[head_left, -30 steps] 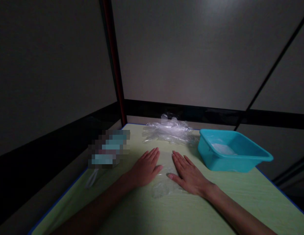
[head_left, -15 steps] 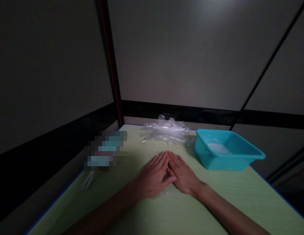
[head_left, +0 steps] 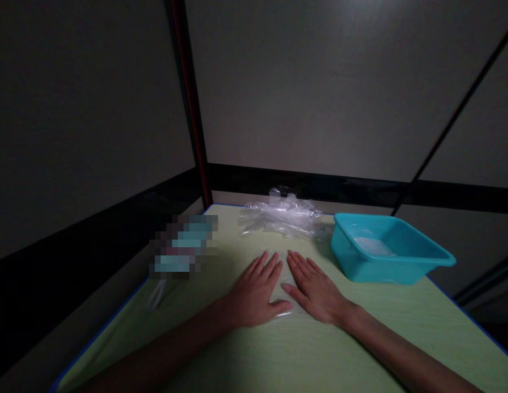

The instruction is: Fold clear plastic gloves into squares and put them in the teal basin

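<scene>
My left hand (head_left: pixel 258 293) lies palm down with its fingers spread on a thin clear plastic piece (head_left: pixel 285 314) on the table. My right hand (head_left: pixel 317 289) rests flat beside it, thumb pointing toward the left hand, a narrow gap between the two. The clear piece is mostly covered by my palms, so its full outline cannot be made out. Beyond the fingertips sits a crumpled pile of clear plastic disposable gloves (head_left: pixel 281 215), finger shapes showing at its top.
A turquoise plastic basin (head_left: pixel 383 270) with something whitish inside stands at the right. At the left lies a blurred-out item (head_left: pixel 184 245) with a white loop (head_left: pixel 156 295). The pale green table (head_left: pixel 254 360) has a blue edge and meets walls behind and left.
My hands have moved apart from touching fingertips, and their fingers have spread over the clear plastic. The whole view has shifted slightly.
</scene>
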A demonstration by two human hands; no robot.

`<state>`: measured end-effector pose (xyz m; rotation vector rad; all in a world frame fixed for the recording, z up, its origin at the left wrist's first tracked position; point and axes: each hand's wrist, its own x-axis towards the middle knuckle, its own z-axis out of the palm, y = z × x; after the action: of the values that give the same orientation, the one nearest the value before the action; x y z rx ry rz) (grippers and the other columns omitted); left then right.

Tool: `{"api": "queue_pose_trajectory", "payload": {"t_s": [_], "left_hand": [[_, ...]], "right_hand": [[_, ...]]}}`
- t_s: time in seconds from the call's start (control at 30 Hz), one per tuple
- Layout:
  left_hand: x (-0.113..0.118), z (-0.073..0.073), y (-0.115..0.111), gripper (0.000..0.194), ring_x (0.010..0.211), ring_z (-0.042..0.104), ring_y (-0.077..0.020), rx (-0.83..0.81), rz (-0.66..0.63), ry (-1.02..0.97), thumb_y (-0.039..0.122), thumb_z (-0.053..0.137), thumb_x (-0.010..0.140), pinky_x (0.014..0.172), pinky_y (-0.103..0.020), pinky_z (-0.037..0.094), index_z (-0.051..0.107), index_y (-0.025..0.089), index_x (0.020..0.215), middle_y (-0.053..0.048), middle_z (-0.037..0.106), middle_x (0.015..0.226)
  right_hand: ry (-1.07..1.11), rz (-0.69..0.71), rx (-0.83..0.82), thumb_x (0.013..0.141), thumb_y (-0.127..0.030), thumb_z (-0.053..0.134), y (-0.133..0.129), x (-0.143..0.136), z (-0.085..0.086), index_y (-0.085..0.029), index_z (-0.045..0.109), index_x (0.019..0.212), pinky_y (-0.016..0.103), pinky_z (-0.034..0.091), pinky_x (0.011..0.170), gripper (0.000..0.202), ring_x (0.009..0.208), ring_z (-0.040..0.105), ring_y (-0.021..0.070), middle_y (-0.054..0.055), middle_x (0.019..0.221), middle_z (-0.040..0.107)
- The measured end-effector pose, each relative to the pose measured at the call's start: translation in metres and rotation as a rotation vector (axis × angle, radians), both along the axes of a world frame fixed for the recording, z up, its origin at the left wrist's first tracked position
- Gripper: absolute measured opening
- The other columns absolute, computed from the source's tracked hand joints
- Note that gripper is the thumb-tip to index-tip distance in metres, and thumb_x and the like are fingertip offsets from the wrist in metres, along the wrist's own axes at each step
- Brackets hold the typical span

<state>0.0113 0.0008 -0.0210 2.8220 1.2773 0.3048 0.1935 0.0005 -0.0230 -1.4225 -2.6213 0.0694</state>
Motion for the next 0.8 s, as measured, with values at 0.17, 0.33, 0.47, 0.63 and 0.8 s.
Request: {"api": "queue_pose_trajectory", "payload": {"t_s": [0.17, 0.33, 0.47, 0.63, 0.8], "left_hand": [[-0.003, -0.002, 0.000, 0.074, 0.127, 0.010, -0.0268, 0.000, -0.010, -0.019, 0.059, 0.037, 0.074, 0.101, -0.041, 0.017, 0.027, 0.011, 0.129, -0.011, 0.020, 0.138], [-0.002, -0.001, -0.001, 0.071, 0.127, 0.010, -0.0265, -0.001, 0.002, -0.013, 0.056, 0.040, 0.075, 0.101, -0.040, 0.017, 0.028, 0.011, 0.129, -0.011, 0.019, 0.138], [-0.002, 0.002, -0.002, 0.072, 0.127, 0.009, -0.0261, -0.010, 0.004, 0.007, 0.057, 0.037, 0.075, 0.102, -0.039, 0.015, 0.026, 0.010, 0.129, -0.011, 0.017, 0.138], [-0.003, 0.002, -0.001, 0.072, 0.127, 0.009, -0.0261, -0.011, 0.005, 0.012, 0.057, 0.037, 0.075, 0.102, -0.039, 0.016, 0.026, 0.011, 0.129, -0.011, 0.018, 0.138], [-0.001, 0.002, -0.001, 0.072, 0.127, 0.010, -0.0270, -0.014, 0.001, -0.002, 0.057, 0.038, 0.075, 0.101, -0.040, 0.016, 0.027, 0.010, 0.129, -0.012, 0.019, 0.138]], "right_hand": [[0.013, 0.031, 0.009, 0.085, -0.052, 0.021, 0.001, 0.014, -0.002, -0.008, 0.019, 0.133, 0.039, 0.017, 0.102, 0.065, 0.126, 0.013, 0.0198, 0.013, 0.137, 0.017], [0.021, 0.008, 0.022, 0.085, -0.051, 0.022, 0.001, 0.026, -0.005, -0.012, 0.017, 0.133, 0.041, 0.019, 0.101, 0.062, 0.126, 0.016, 0.0199, 0.011, 0.137, 0.018], [0.024, -0.045, 0.005, 0.084, -0.052, 0.021, 0.001, 0.027, -0.003, -0.008, 0.020, 0.132, 0.040, 0.019, 0.101, 0.065, 0.125, 0.018, 0.0206, 0.013, 0.137, 0.020], [0.091, -0.102, 0.025, 0.084, -0.053, 0.022, 0.002, 0.025, 0.001, -0.005, 0.021, 0.132, 0.037, 0.021, 0.101, 0.067, 0.126, 0.017, 0.0207, 0.014, 0.137, 0.019], [0.026, 0.081, 0.000, 0.083, -0.054, 0.023, 0.003, 0.023, 0.004, -0.009, 0.015, 0.134, 0.038, 0.016, 0.103, 0.068, 0.127, 0.010, 0.0197, 0.011, 0.139, 0.012]]}}
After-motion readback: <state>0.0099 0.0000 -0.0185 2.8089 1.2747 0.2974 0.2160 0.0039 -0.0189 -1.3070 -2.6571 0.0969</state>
